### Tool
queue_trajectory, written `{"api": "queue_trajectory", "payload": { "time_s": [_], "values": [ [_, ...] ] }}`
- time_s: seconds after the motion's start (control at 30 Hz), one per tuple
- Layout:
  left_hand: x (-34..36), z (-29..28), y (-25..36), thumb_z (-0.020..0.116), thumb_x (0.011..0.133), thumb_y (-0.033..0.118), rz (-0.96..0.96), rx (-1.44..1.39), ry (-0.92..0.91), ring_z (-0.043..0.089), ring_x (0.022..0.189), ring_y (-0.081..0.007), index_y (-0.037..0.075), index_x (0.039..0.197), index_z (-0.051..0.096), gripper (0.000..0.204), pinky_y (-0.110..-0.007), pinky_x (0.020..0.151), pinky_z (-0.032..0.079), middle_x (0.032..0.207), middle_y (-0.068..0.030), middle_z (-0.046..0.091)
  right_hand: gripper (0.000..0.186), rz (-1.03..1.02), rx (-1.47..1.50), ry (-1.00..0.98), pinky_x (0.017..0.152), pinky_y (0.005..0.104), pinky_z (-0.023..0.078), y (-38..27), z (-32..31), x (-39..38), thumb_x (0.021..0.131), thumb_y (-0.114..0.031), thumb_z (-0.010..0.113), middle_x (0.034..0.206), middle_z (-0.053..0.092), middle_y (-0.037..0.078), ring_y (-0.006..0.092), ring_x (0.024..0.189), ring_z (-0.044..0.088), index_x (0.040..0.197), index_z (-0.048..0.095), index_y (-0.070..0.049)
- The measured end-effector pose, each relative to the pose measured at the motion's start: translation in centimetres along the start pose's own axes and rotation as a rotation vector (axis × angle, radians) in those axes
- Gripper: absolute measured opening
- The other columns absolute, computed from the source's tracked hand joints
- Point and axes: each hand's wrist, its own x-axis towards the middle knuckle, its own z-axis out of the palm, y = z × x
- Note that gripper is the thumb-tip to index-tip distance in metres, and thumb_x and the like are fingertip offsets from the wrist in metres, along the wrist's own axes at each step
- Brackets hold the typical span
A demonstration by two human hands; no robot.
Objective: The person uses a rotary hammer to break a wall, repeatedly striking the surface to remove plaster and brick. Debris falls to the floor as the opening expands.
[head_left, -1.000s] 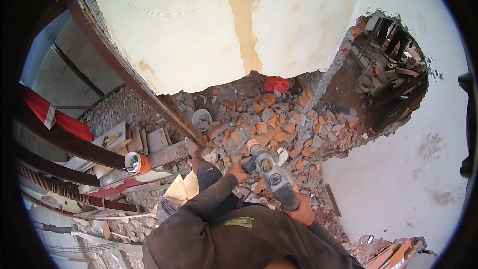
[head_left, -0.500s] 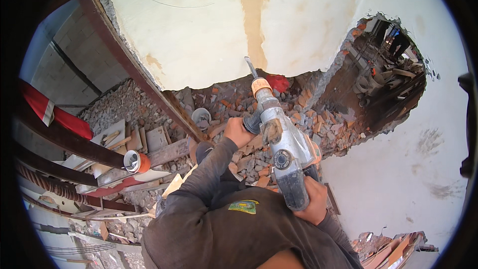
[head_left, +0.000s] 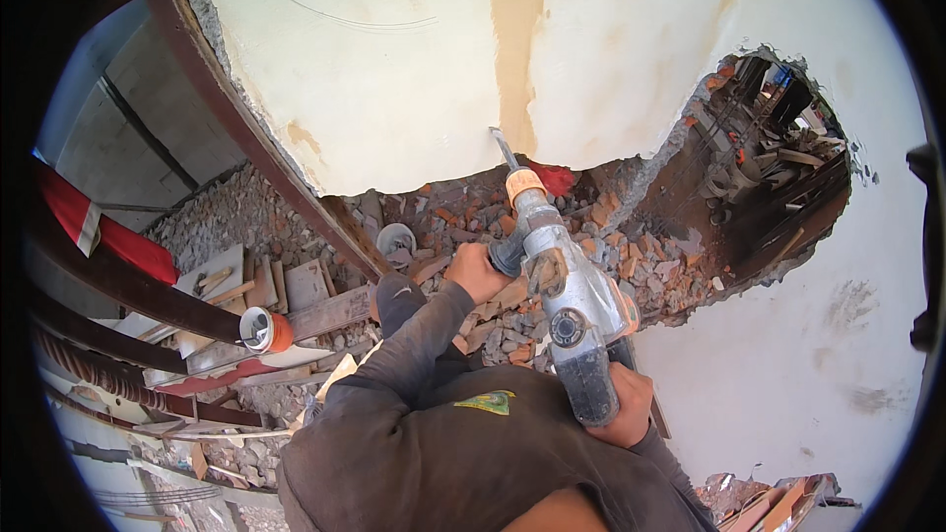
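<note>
I hold a silver and orange rotary hammer point(head_left: 562, 286) angled up and away from me. My left hand point(head_left: 478, 276) is closed on its black side handle, and my right hand point(head_left: 623, 404) grips the rear handle. The chisel bit point(head_left: 503, 146) points at the cream plastered wall point(head_left: 394, 89), its tip at the surface just above the broken lower edge; whether it touches I cannot tell. Broken brick rubble point(head_left: 641, 266) lies below the wall, under and beyond the tool.
A jagged opening point(head_left: 769, 167) shows debris and dark forms beyond. Red-brown beams point(head_left: 148, 291) cross the left. An orange-and-white bucket point(head_left: 266, 332), planks point(head_left: 315, 310) and red cloth point(head_left: 128, 246) lie there. A white bucket point(head_left: 396, 239) sits among rubble.
The tool has swung up, with both hands on it, from low over the rubble to the wall. Since half a second ago it has shifted slightly right and the view has moved a little.
</note>
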Motion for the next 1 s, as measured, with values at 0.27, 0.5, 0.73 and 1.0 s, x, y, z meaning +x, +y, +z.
{"api": "queue_trajectory", "payload": {
  "time_s": [0.27, 0.5, 0.73, 1.0],
  "values": [
    [1.3, 0.6, -0.3, 0.083, 0.07, 0.027, 0.07, -0.041, -0.011, 0.072, 0.071, -0.036, -0.002, 0.082, 0.074, 0.032, -0.042, 0.066, 0.054, 0.074, -0.0226, 0.07, 0.032, 0.016, -0.034, 0.02, 0.059, 0.0401, 0.051, 0.3, 0.0, -0.1, 0.064, -0.013, 0.08, 0.079, 0.064, 0.013, 0.0339, 0.067, 0.065, 0.091, 0.067, -0.002],
    [-3.7, 0.3, 0.8, 0.081, 0.069, 0.024, 0.021, -0.007, -0.056, 0.071, 0.069, -0.0366, -0.002, 0.078, 0.072, 0.028, -0.043, 0.066, 0.055, 0.07, -0.0218, 0.068, 0.04, 0.039, -0.024, 0.03, 0.06, 0.0394, 0.052, -0.5, -0.2, -4.0, 0.062, -0.012, 0.079, 0.082, 0.064, 0.013, 0.0339, 0.067, 0.065, 0.099, 0.068, 0.0],
    [-2.4, -2.2, 1.0, 0.08, 0.071, 0.024, 0.08, 0.027, 0.054, 0.07, 0.07, -0.0387, -0.002, 0.078, 0.072, 0.028, -0.043, 0.066, 0.054, 0.071, -0.0227, 0.068, 0.039, -0.088, -0.028, 0.032, 0.058, 0.0399, 0.05, -0.5, 0.8, -2.3, 0.064, -0.018, 0.082, 0.079, 0.063, 0.013, 0.0331, 0.064, 0.064, 0.095, 0.068, 0.0],
    [-1.3, -2.8, 0.7, 0.079, 0.072, 0.023, 0.041, -0.027, -0.035, 0.07, 0.074, -0.0391, -0.002, 0.083, 0.071, 0.029, -0.042, 0.065, 0.054, 0.074, -0.0232, 0.068, 0.031, -0.086, -0.057, -0.024, 0.054, 0.0398, 0.047, 0.3, 1.2, -0.9, 0.068, -0.019, 0.081, 0.073, 0.061, 0.012, 0.0319, 0.059, 0.061, 0.089, 0.067, -0.001]
  ]
}}
